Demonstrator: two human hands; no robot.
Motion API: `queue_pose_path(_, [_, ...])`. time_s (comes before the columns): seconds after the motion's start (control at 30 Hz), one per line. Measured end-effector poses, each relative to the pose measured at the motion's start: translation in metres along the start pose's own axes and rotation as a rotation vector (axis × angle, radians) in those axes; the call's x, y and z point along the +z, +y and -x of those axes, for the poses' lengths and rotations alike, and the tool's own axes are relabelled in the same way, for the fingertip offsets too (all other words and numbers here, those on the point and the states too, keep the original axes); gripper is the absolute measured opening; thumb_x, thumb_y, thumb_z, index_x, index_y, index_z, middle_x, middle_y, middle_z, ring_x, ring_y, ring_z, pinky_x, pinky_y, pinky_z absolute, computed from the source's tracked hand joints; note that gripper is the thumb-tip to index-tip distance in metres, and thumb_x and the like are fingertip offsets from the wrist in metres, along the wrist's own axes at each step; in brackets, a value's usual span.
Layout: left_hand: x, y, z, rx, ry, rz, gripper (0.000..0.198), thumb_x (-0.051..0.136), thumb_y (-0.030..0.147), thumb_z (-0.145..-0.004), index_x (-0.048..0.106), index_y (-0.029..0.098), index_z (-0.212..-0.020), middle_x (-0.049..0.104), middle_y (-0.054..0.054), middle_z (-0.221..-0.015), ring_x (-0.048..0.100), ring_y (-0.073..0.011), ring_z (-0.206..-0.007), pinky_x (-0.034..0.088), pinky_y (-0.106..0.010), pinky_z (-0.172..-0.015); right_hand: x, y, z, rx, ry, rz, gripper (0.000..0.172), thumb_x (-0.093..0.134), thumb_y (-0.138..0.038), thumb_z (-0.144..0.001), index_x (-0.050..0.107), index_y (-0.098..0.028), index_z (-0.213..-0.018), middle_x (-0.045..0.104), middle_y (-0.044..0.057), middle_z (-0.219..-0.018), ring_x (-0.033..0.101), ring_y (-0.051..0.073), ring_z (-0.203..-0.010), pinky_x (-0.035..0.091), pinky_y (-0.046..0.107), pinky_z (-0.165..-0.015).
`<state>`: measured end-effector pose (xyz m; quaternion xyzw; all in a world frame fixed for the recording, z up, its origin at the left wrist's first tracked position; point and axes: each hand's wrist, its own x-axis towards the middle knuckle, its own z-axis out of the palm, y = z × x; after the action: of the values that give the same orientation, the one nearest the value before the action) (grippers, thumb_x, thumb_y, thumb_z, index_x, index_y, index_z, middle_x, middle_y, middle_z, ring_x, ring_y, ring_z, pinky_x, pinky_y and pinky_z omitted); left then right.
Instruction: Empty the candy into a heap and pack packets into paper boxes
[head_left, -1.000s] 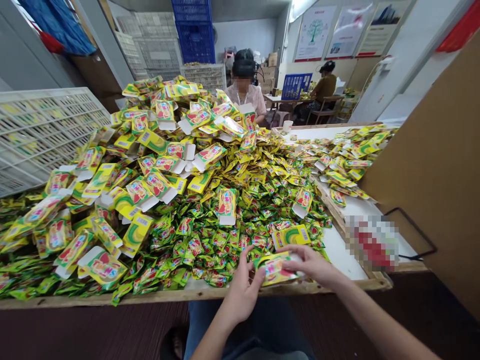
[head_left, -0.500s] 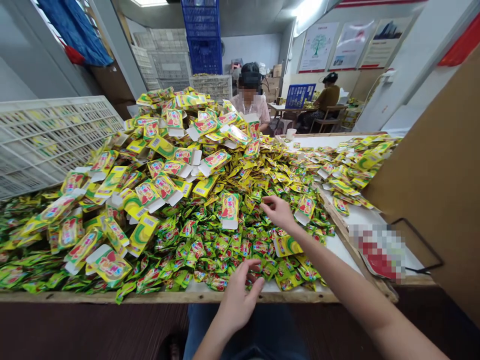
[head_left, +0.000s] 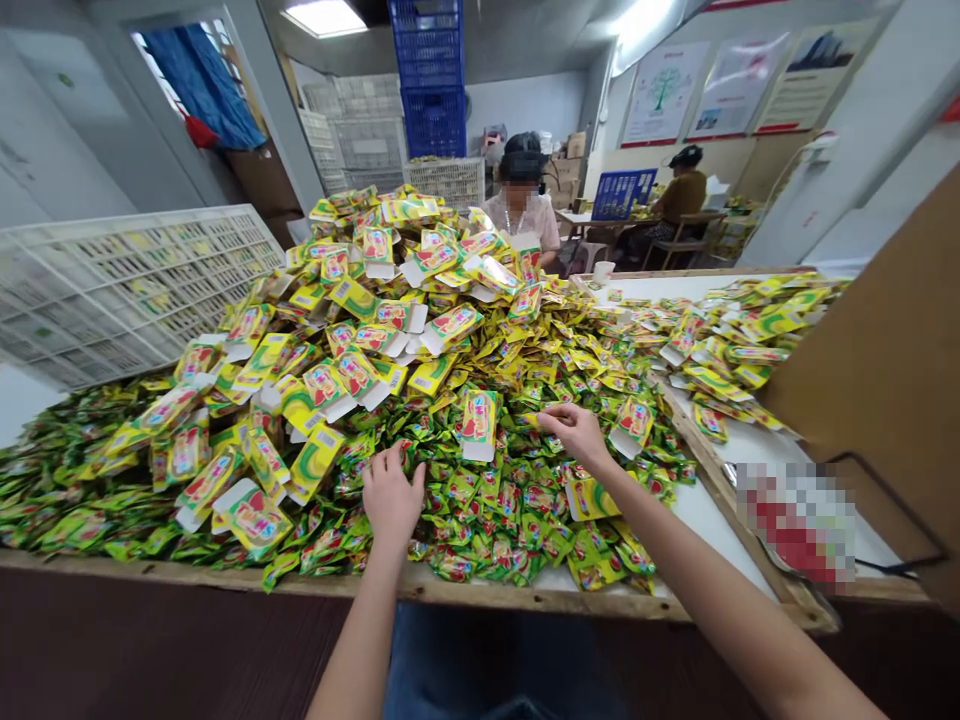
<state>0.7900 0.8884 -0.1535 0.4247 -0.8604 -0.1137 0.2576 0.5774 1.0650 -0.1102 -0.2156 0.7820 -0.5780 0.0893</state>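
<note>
A big heap of small green and yellow sachets [head_left: 517, 500] and flat yellow-green cartons [head_left: 352, 370] covers the wooden-edged table [head_left: 480, 590]. My left hand [head_left: 391, 495] lies palm down on the sachets near the front edge, fingers spread, holding nothing. My right hand [head_left: 574, 430] reaches further in, its fingertips pinched at a sachet beside an upright carton [head_left: 478, 425]. What the pinch grips is too small to name. A filled carton [head_left: 589, 497] lies just right of my right forearm.
A white plastic crate [head_left: 135, 290] leans at the table's left. A brown cardboard panel [head_left: 885, 370] stands at the right. A person [head_left: 521, 200] sits behind the heap; another person [head_left: 679, 195] sits at a far table. Blue and white crates [head_left: 431, 90] are stacked behind.
My left hand moved from the front edge forward and left onto the sachets. My right hand put down the carton it held a second ago and reached into the pile, now pinching.
</note>
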Motion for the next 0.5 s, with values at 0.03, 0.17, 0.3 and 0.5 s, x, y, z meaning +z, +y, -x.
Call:
queue_pose_path(0.03, [0.001, 0.000, -0.002, -0.002, -0.013, -0.026, 0.043, 0.056, 0.030, -0.082, 0.057, 0.010, -0.119, 0.061, -0.017, -0.111, 0.055, -0.0320, -0.103, 0.045, -0.045, -0.090, -0.004, 0.000, 0.005, 0.009, 0.019, -0.023, 0.029, 0.072, -0.044, -0.057, 0.065, -0.017, -0.065, 0.069, 0.006, -0.075, 0.063, 0.019, -0.063, 0.050, 0.030, -0.059])
queue_pose_path(0.17, [0.003, -0.004, -0.001, 0.007, -0.025, 0.016, 0.037, 0.051, 0.026, -0.084, 0.058, 0.011, -0.118, 0.064, -0.015, -0.106, 0.059, -0.0292, -0.097, 0.048, -0.041, -0.086, -0.019, 0.004, 0.025, 0.062, 0.134, -0.150, 0.045, 0.078, -0.044, -0.046, 0.062, -0.017, -0.077, 0.068, 0.009, -0.090, 0.064, 0.018, -0.067, 0.052, 0.031, -0.062])
queue_pose_path(0.3, [-0.002, -0.011, 0.003, -0.041, 0.063, 0.103, 0.033, 0.046, 0.022, -0.086, 0.059, 0.013, -0.114, 0.067, -0.014, -0.106, 0.064, -0.0276, -0.093, 0.050, -0.041, -0.080, -0.028, 0.009, 0.049, 0.122, 0.220, -0.301, 0.057, 0.078, -0.045, -0.045, 0.061, -0.017, -0.092, 0.069, 0.008, -0.089, 0.065, 0.020, -0.076, 0.053, 0.034, -0.070])
queue_pose_path(0.5, [-0.013, 0.025, 0.032, 0.234, 0.436, 0.408, 0.026, 0.054, 0.018, -0.085, 0.060, 0.017, -0.109, 0.070, -0.008, -0.099, 0.066, -0.0181, -0.087, 0.052, -0.031, -0.079, -0.018, -0.004, 0.092, 0.389, 0.154, -0.708, 0.045, 0.086, -0.039, -0.036, 0.065, -0.018, -0.070, 0.067, -0.001, -0.068, 0.060, 0.012, -0.063, 0.050, 0.024, -0.061])
